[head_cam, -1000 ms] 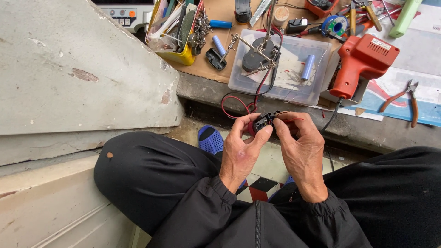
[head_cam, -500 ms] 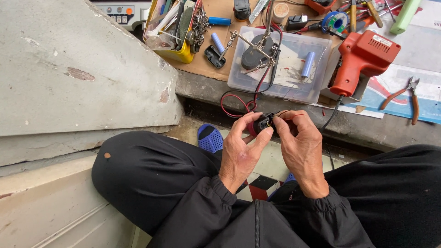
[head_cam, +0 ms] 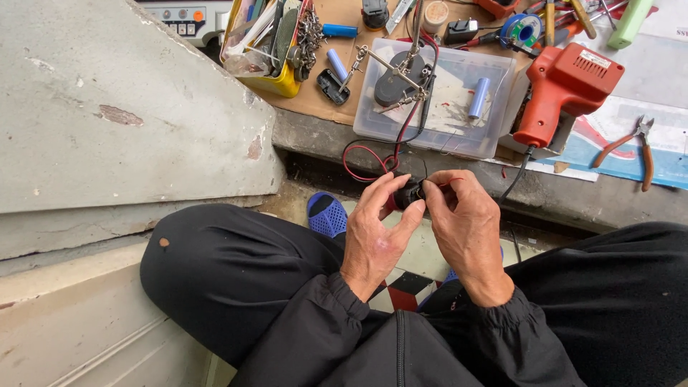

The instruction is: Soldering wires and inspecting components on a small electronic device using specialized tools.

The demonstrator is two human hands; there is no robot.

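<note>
1. The left hand (head_cam: 376,233) and right hand (head_cam: 466,229) have closed in around the small black part (head_cam: 408,193); earlier more of it showed between the fingers, now it is mostly hidden.
2. The left thumb has slid up against the part's near side.
3. Both hands have shifted slightly toward the far ledge, nearer the red wire loop (head_cam: 365,161).

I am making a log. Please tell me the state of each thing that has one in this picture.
small black part: held by both hands
left hand: pinching the part
right hand: pinching the part
red wire: looped, slack
orange soldering gun: lying unused
pliers: lying slightly open
</note>
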